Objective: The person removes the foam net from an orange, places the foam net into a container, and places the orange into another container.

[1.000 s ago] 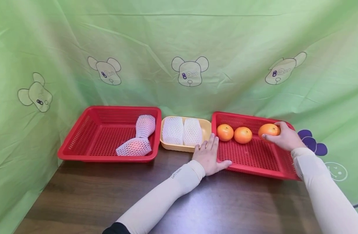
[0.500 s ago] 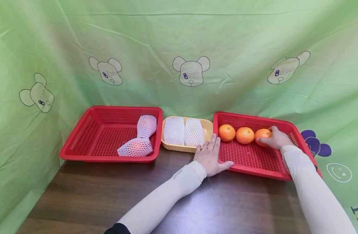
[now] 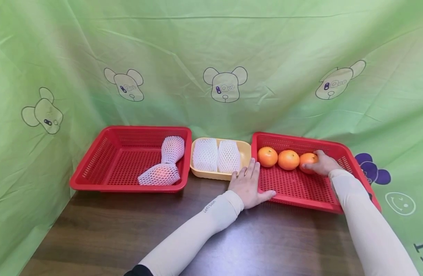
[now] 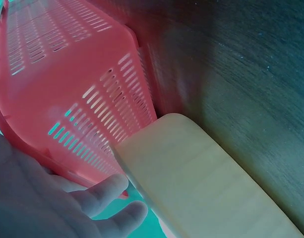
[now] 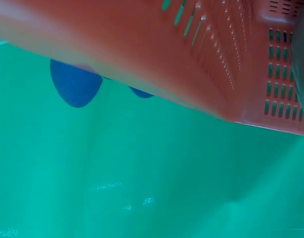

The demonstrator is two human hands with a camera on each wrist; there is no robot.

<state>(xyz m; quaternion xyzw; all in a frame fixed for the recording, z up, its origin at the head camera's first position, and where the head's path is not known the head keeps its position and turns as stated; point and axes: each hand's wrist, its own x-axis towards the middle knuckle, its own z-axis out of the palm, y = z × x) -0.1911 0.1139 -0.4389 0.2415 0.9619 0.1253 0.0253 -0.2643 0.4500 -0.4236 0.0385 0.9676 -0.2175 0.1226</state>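
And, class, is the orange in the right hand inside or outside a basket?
Inside: that orange is within the right red basket, beside the middle orange, the right hand holding it.

Free desk [image 3: 283, 237] lies at 5 to 6 o'clock from the left hand [image 3: 247, 188], while the left sleeve [image 3: 194, 237] bars 8 and the green curtain [image 3: 225, 119] walls off 12. In the right basket [image 3: 294, 184], bare floor runs from 5 to 8 o'clock; three oranges [image 3: 288, 160] block 10 to 12, the right hand [image 3: 323, 163] 1 to 2, the right sleeve [image 3: 366, 214] 4. In the left basket [image 3: 125, 165], room opens from 7 to 12, with netted fruits [image 3: 159, 175] at 3 and 4. The yellow tray [image 3: 211, 175] fills the gap between baskets.
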